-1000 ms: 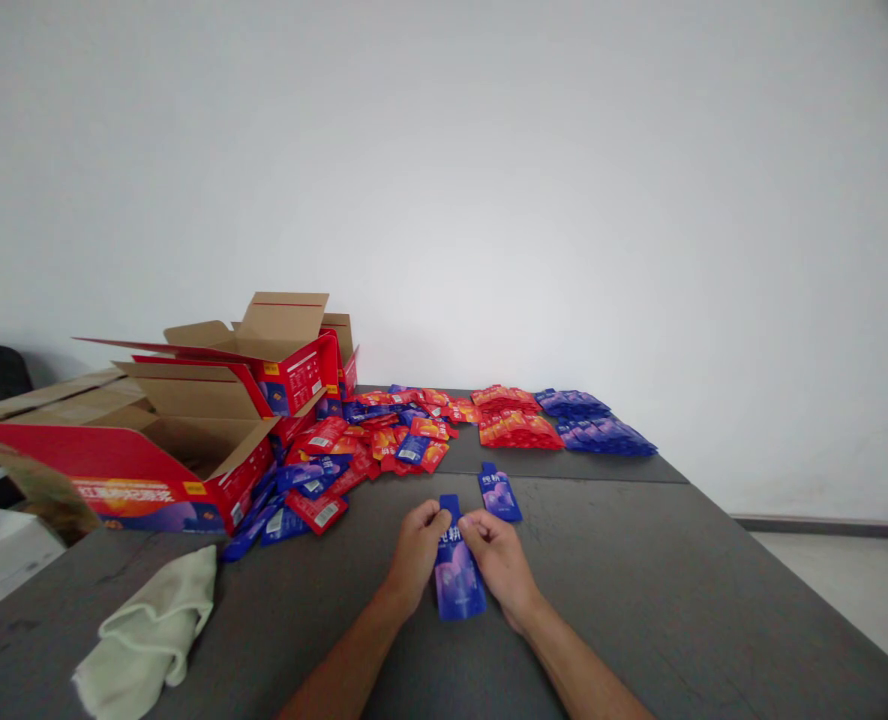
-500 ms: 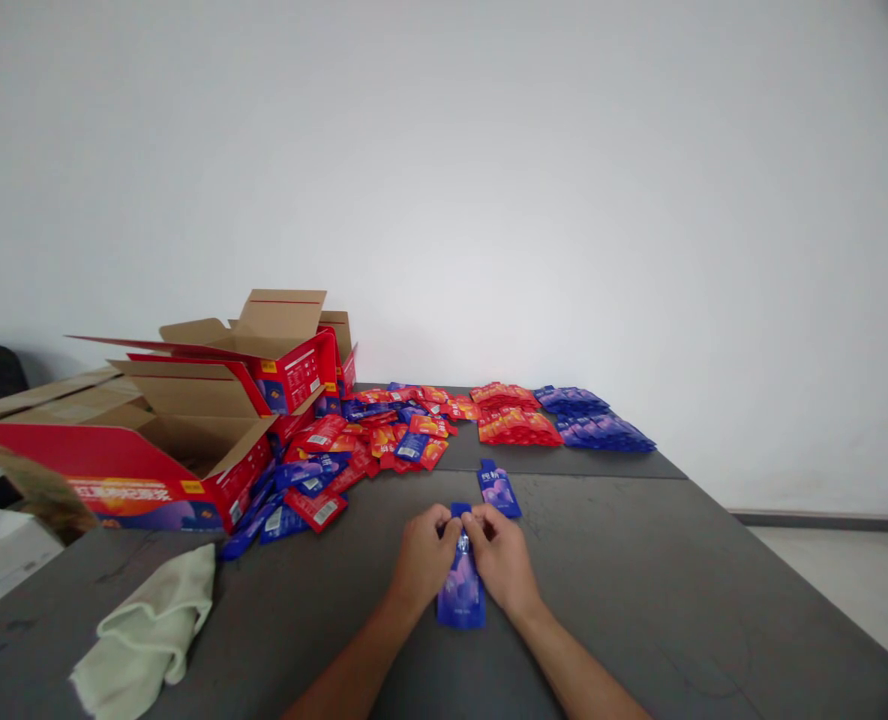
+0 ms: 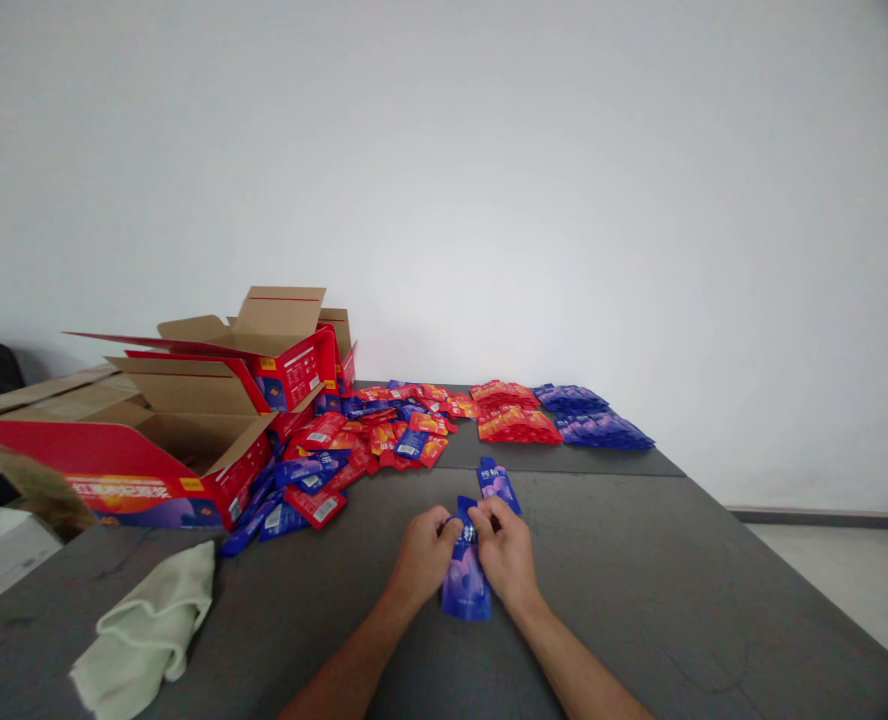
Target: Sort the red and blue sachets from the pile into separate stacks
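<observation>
A blue sachet with purple print (image 3: 466, 585) is between my two hands, low over the dark table (image 3: 324, 620). My left hand (image 3: 427, 550) pinches its upper left edge between thumb and fingers. On the other side, my right hand (image 3: 502, 548) has its fingers closed at the sachet's upper right edge. Just beyond my right hand lies a second blue sachet (image 3: 498, 482), its lower part close behind my fingers.
Open red boxes (image 3: 226, 485) stand at the left beside a loose pile of red and blue sachets (image 3: 324, 505). Stacked red sachets (image 3: 517, 425) and blue sachets (image 3: 605, 430) lie at the back. A pale green cloth (image 3: 151, 625) is at front left.
The held sachet has shifted slightly up and to the right, and its top now tilts a little. My right hand's fingers have risen slightly along its edge.
</observation>
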Tool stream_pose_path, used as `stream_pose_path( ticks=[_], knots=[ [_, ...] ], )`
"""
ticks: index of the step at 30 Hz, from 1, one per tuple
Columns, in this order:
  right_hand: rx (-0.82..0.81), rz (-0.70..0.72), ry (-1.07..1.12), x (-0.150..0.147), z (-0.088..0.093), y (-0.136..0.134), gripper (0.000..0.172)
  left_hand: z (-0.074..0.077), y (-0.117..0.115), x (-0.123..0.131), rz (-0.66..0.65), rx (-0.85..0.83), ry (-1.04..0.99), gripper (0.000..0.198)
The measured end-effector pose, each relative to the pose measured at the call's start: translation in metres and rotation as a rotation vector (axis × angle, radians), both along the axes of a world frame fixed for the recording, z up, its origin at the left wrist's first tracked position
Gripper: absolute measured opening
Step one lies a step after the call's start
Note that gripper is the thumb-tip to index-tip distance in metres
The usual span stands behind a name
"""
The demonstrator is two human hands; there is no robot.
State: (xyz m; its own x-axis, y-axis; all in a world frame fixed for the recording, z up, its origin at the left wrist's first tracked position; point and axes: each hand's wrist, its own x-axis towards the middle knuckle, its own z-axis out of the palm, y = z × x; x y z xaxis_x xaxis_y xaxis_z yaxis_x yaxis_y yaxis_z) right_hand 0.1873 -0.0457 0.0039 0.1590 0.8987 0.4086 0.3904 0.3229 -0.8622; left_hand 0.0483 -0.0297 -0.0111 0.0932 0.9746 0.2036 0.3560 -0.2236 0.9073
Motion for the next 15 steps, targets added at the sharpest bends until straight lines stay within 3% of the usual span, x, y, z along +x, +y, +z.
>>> stream_pose_path(
  ticks=[4,8,10,15],
  knots=[
    [-0.064,0.004,0.049,0.003,-0.001,0.002,0.031,-0.001,0.0,0.004,0.027,-0.048,-0.056,0.033],
    [-0.092,-0.017,0.086,0.006,-0.003,0.005,0.037,0.0,-0.006,0.008,-0.099,-0.283,-0.279,0.018],
    [-0.107,-0.017,0.072,0.01,-0.005,0.007,0.039,-0.002,-0.009,0.008,-0.14,-0.357,-0.331,0.026],
    [-0.069,-0.052,-0.085,0.032,-0.013,0.021,0.032,-0.01,0.0,0.006,0.025,-0.341,-0.319,0.038]
  ],
)
